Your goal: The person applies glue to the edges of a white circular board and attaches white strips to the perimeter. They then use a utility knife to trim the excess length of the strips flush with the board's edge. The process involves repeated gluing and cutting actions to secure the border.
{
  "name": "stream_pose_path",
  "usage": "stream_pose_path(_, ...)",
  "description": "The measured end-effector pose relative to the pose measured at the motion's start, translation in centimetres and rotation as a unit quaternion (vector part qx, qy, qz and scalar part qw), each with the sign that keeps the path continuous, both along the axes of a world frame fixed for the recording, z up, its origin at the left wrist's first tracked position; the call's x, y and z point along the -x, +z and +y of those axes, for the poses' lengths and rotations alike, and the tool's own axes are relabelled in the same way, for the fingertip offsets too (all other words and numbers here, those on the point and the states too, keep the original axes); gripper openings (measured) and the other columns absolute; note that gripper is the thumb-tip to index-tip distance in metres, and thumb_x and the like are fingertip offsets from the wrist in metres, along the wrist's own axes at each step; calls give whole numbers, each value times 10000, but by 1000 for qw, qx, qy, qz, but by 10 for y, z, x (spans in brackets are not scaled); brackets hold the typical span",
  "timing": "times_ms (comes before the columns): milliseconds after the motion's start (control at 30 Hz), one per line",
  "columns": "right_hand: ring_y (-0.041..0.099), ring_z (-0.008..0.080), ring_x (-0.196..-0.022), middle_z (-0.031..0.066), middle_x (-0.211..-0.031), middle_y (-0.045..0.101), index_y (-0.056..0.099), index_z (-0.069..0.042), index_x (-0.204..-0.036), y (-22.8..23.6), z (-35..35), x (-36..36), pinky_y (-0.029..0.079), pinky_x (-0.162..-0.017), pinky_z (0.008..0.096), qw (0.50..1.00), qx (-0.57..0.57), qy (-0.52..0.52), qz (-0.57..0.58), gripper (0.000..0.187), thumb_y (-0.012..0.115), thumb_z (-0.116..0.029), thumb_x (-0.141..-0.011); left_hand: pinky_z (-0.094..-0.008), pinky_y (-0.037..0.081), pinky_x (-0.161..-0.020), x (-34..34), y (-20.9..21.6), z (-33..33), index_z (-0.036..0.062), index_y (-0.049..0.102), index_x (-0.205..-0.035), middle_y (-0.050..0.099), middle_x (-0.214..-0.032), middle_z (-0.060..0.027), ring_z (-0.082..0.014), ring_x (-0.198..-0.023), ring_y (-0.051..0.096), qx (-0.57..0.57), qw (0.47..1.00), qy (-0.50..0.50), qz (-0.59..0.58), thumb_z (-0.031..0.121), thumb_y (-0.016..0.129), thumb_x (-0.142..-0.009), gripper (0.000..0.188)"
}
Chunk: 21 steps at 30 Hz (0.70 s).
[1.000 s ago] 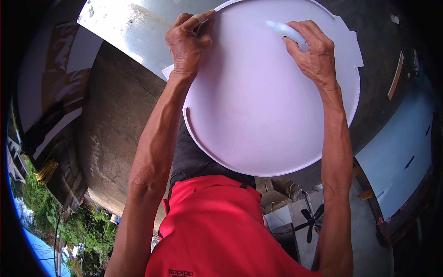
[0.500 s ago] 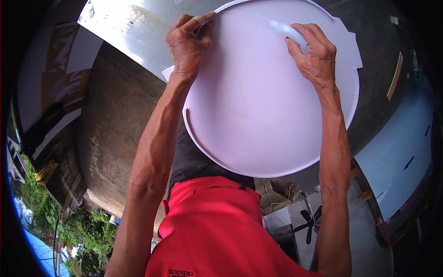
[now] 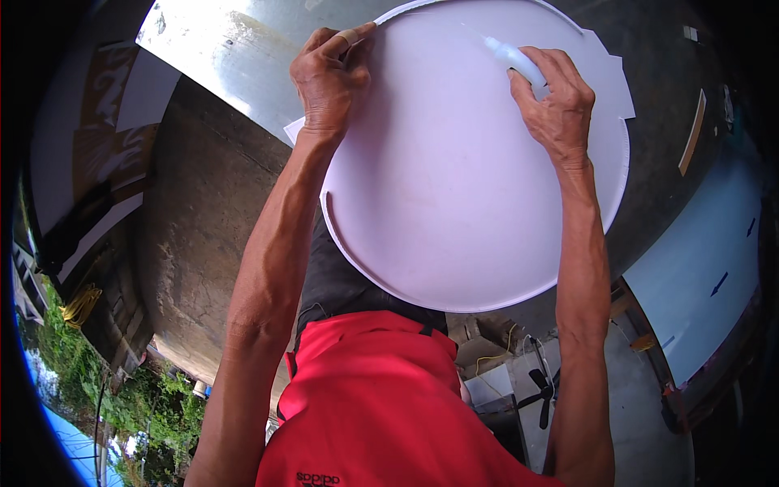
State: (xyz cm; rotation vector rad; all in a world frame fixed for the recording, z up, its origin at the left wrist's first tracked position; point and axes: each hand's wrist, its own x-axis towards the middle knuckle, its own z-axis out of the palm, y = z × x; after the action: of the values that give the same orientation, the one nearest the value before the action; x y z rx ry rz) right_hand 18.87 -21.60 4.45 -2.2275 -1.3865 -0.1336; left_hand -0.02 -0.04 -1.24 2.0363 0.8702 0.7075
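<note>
The right hand [image 3: 561, 101] grips a narrow-tipped, pale squeeze bottle [image 3: 521, 64]; contents cannot be distinguished. The left hand [image 3: 331, 79] pinches the raised rim strip [image 3: 405, 9] of a round white panel [image 3: 462, 187].

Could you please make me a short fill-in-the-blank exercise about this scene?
1. The person's ____ hand is at the far edge of the round pale panel.
2. The right hand holds a small pale ____.
3. The person's shirt is ____.

Missing words: left; bottle; red.
</note>
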Motion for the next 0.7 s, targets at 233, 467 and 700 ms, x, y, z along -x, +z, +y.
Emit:
stream_pose_path(233, 720, 223, -950, 99, -1023, 736, 741, -27, -1169, 14, -33, 8, 596, -790, 320, 972, 29, -157, 174, 331, 791, -190, -885, -231, 484, -673, -2, 3, -1, 137, 829, -1110, 641, -815, 29, -77, -711, 575, 12, 1000, -2, 11, 55, 809, -894, 232)
stream_pose_path(467, 612, 159, -1072, 90, -1201, 691, 595, 53, -1398, -1, -103, 24, 460, -1002, 309, 749, -347, -297, 480, 500, 745, -144, -963, -235, 508, -732, -1, 9, -1, 141, 815, -1153, 658, -874, -3, -86, -768, 619, 27, 999, 4, 33, 4, 771, -907, 285)
stream_pose_path(700, 636, 172, -1066, 123, -1175, 667, 587, 73, -1299, -22, -188, 0, 490, -1002, 331, 779, -344, -368, 374, 404, 732, -109, -969, -271, 484, -660, -6, 7, -3, 141, 822, -1114, 629, -812, -28, -122, -684, 578, 8, 1000, 7, -2, 12, 783, -878, 272)
